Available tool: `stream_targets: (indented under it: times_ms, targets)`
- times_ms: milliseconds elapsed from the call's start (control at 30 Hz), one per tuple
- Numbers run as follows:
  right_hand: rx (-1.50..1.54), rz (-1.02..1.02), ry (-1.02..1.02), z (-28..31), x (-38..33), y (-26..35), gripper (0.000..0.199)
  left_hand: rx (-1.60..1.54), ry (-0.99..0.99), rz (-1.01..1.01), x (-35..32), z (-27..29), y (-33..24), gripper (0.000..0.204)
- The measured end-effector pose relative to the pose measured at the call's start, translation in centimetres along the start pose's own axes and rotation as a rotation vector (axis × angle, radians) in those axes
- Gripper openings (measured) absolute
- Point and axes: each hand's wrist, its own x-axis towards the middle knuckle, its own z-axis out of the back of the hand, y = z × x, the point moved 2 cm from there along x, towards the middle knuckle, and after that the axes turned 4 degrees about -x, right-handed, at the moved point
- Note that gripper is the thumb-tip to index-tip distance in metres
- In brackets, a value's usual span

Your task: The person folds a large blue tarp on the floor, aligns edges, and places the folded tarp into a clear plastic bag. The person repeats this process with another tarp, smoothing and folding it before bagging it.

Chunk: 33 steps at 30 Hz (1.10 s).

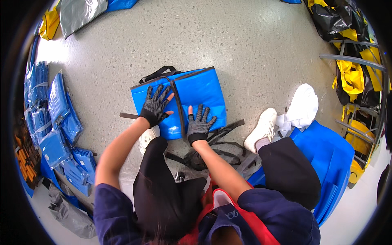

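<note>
Your left hand (155,105) and right hand (199,123) lie palm down on the blue bag (208,87), one on each side of its dark trim strip (178,104). Each grip is spread wide, fingers fanned, closed on nothing; you have contact, not a hold. The bag rests on the speckled floor (245,49) just in front of you, close to your left shoe (148,139).

With only flat palms on it, the bag could slide if you push harder with one hand than the other, since both the panel and the floor look smooth. If you lift both hands at once, a folded part might spring up, because nothing seems to be fastening it (I cannot see its underside, so take that as a guess).

Watch the black straps (196,160) too. They lie in a loose tangle between the bag and your knees, and a shoe or knee set down on one could jerk the bag askew when you pull. The black handle (163,72) pokes out past the far edge; if it gets tucked under, it would probably leave a lump and a crooked fold
</note>
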Motion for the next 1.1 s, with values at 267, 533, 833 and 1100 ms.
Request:
stream_targets:
  times_ms: [267,533,833,1100]
  targets:
    - [0.022,-0.068,0.193,0.5,2.0,-1.0,0.086,-0.209,-0.249,0.132,3.1,-4.7,-2.4,0.079]
    - [0.147,0.233,-0.275,4.6,6.1,-3.4,0.067,-0.131,-0.112,0.074,4.9,-5.9,-2.5,0.078]
    - [-0.192,0.381,-0.213,1.2,9.6,-6.2,0.08,-0.284,-0.092,0.188,0.9,-7.7,-7.1,0.085]
    - [0.826,-0.271,-0.038,0.1,2.7,-13.7,0.091,-0.352,-0.022,0.206,1.1,-7.0,-6.9,0.094]
